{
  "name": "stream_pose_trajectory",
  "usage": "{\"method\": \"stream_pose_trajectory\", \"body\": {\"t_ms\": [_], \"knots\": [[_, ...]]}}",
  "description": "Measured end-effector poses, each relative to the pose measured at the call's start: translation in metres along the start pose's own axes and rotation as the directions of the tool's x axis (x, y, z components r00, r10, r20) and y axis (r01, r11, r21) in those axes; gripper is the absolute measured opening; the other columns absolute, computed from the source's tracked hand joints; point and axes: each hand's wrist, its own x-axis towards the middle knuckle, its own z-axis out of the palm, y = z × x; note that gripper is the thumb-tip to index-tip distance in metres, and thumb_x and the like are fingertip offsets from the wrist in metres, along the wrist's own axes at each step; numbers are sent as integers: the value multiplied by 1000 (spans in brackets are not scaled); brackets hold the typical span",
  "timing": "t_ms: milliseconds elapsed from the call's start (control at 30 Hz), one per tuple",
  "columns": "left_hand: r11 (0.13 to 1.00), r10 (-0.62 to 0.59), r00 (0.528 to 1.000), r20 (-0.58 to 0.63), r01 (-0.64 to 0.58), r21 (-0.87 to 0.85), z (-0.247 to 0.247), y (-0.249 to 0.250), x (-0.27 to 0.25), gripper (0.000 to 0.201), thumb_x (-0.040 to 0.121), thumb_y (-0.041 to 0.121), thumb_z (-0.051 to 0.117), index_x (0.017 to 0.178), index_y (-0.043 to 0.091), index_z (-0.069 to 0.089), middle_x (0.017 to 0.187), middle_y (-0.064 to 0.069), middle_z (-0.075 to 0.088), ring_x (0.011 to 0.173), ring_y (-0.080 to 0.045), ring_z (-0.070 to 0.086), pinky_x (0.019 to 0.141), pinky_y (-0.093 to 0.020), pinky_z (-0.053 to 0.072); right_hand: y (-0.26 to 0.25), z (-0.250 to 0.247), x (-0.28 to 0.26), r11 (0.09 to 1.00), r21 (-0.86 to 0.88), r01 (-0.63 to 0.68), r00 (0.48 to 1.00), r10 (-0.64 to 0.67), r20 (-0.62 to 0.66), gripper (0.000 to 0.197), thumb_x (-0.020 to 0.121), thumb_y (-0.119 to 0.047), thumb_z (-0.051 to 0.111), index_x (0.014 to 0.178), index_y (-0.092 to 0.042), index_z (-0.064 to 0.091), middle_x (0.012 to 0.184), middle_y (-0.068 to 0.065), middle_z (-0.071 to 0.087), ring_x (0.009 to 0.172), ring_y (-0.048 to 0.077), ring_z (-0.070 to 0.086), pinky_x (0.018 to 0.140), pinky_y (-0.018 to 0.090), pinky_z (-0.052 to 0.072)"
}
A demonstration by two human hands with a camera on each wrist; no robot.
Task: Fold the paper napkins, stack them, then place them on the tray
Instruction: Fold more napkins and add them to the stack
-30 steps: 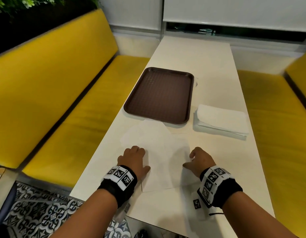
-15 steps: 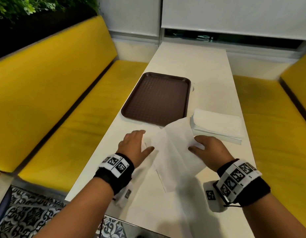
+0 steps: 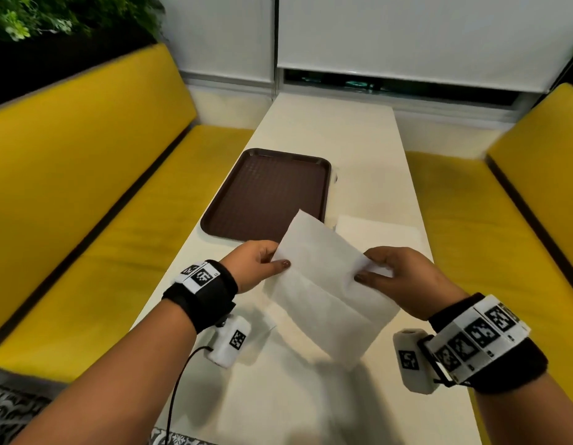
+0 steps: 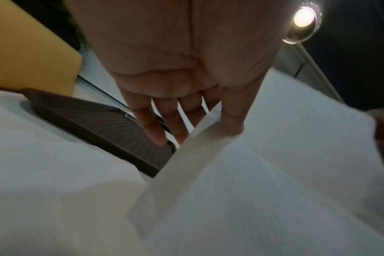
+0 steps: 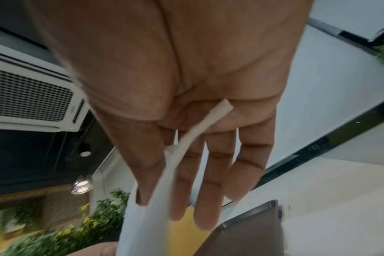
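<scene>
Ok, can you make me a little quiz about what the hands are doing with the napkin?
1. True or false: the brown tray already holds folded napkins.
2. Which hand holds the lifted napkin? A) left hand only B) right hand only C) both
3. Fill in: the napkin stack lies on the ____, to the right of the tray.

Key: 1 false; 2 C; 3 table.
</scene>
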Motion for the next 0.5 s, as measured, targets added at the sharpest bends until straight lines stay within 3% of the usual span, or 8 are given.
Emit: {"method": "stream_pose_trajectory", "body": {"t_ms": [133, 233, 300, 333, 400, 433, 500], "knots": [[996, 54, 998, -19, -55, -73, -11, 18, -4, 17, 91, 28, 62, 101, 14, 65, 98, -4, 73, 90, -24, 70, 85, -46, 56, 15, -8, -2, 997, 72, -24, 996, 30, -79, 8, 91, -29, 63, 93, -25, 69, 88, -8, 69, 83, 15, 62, 74, 32, 51], [985, 106, 994, -18, -108, -136, -21, 33, -7, 12, 93, 23, 59, 101, 15, 64, 87, 5, 73, 71, -7, 66, 57, -22, 50, 20, -12, -2, 993, 117, -19, 992, 34, -124, 7, 91, -27, 63, 90, -26, 70, 86, -9, 69, 82, 12, 63, 72, 32, 51], [973, 114, 993, -43, -121, -197, -27, 38, -8, 11, 93, 19, 59, 101, 15, 65, 82, 7, 72, 65, -3, 60, 51, -15, 40, 20, -13, -1, 985, 174, -10, 988, 36, -147, 8, 90, -24, 64, 90, -25, 72, 85, -8, 71, 80, 11, 65, 72, 33, 52], [961, 111, 992, -57, -122, -248, -29, 38, -9, 12, 92, 20, 62, 101, 15, 67, 85, -2, 71, 69, -11, 59, 56, -19, 41, 20, -13, -1, 977, 214, -3, 988, 36, -151, 9, 90, -22, 65, 90, -24, 73, 84, -7, 72, 79, 11, 65, 72, 32, 53], [924, 96, 993, -63, -113, -366, -33, 38, -10, 13, 87, 23, 67, 99, 18, 70, 100, -26, 65, 86, -30, 53, 74, -38, 41, 17, -13, -1, 952, 307, 11, 989, 34, -140, 11, 89, -19, 67, 88, -26, 75, 83, -7, 74, 78, 9, 67, 72, 28, 54], [908, 84, 995, -62, -102, -406, -35, 39, -11, 12, 87, 20, 65, 97, 19, 72, 106, -29, 63, 93, -34, 52, 80, -45, 39, 15, -13, -2, 935, 356, 12, 992, 34, -124, 11, 88, -18, 67, 87, -26, 75, 84, -7, 74, 78, 9, 68, 73, 27, 54], [901, 39, 997, -71, -66, -429, -36, 42, -13, 23, 93, 8, 54, 91, 20, 73, 102, -23, 66, 94, -35, 57, 85, -45, 44, 14, -12, -2, 917, 398, 26, 996, 9, -86, 11, 86, -18, 69, 87, -27, 76, 85, -8, 75, 81, 10, 69, 75, 28, 54]]}}
